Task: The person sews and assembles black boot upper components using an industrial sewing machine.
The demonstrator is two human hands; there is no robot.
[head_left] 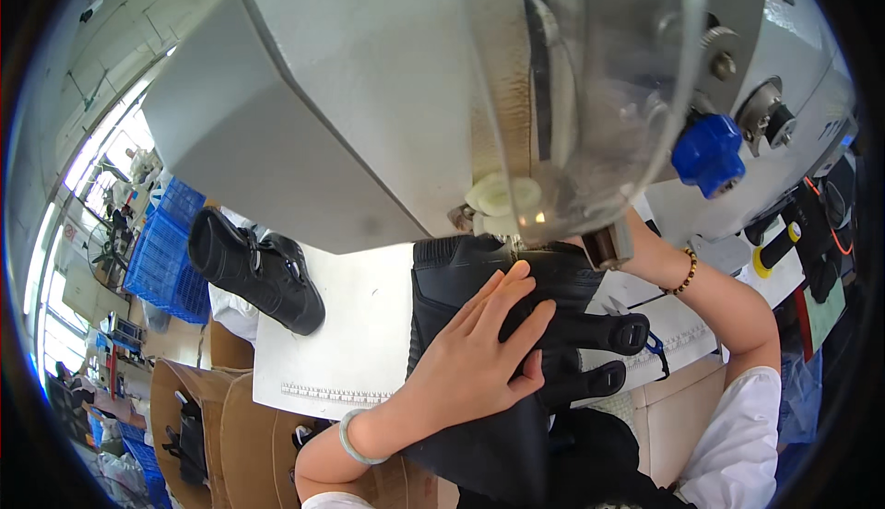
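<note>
My left hand (pixel 479 334) lies palm down on a black leather-like piece (pixel 452 278), probably a boot upper, with fingers stretched toward the needle area of a grey sewing machine (pixel 350 94). Two black straps with looped ends, an upper strap (pixel 599 332) and a lower strap (pixel 590 383), reach out to the right of this hand. My right hand (pixel 636 246) comes in from the right, behind the presser area; its fingers are hidden by the machine head and clear guard (pixel 590 140). A lit spot shows where the piece passes under the machine.
A finished-looking black buckled boot (pixel 258 274) lies on the white table (pixel 355 325) at left. Blue-handled snips (pixel 656 348) rest at right, near a yellow-ended thread spool (pixel 777 251). Cardboard boxes (pixel 240 426) and blue crates (pixel 171 251) stand left. A blue knob (pixel 708 154) juts from the machine.
</note>
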